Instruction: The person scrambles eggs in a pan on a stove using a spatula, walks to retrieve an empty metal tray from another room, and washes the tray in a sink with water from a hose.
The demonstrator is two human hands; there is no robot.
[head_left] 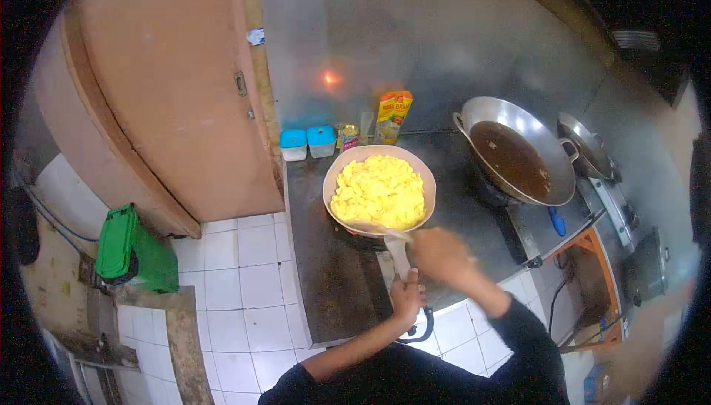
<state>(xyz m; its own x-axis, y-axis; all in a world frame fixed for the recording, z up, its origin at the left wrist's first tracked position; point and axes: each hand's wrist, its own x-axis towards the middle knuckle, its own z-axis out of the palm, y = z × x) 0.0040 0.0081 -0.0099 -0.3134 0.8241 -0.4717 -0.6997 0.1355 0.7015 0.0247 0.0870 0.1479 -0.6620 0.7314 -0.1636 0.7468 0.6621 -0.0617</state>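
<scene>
A round pan (427, 175) with a pale inner wall sits on the stove and holds yellow scrambled egg (381, 188). Its light handle points down toward me, and my left hand (407, 295) is closed around it. My right hand (444, 258) is blurred by motion just below and right of the pan's rim. From it a spatula (375, 228) reaches over the near edge of the pan, at the lower side of the egg. The fingers of my right hand look wrapped round the spatula's handle.
A large wok (480, 108) with dark liquid stands at the right, a smaller pan (585, 138) behind it. Blue-lidded tubs (307, 143), a can (348, 137) and a yellow pouch (392, 116) line the wall. A green bin (141, 253) stands left on the floor.
</scene>
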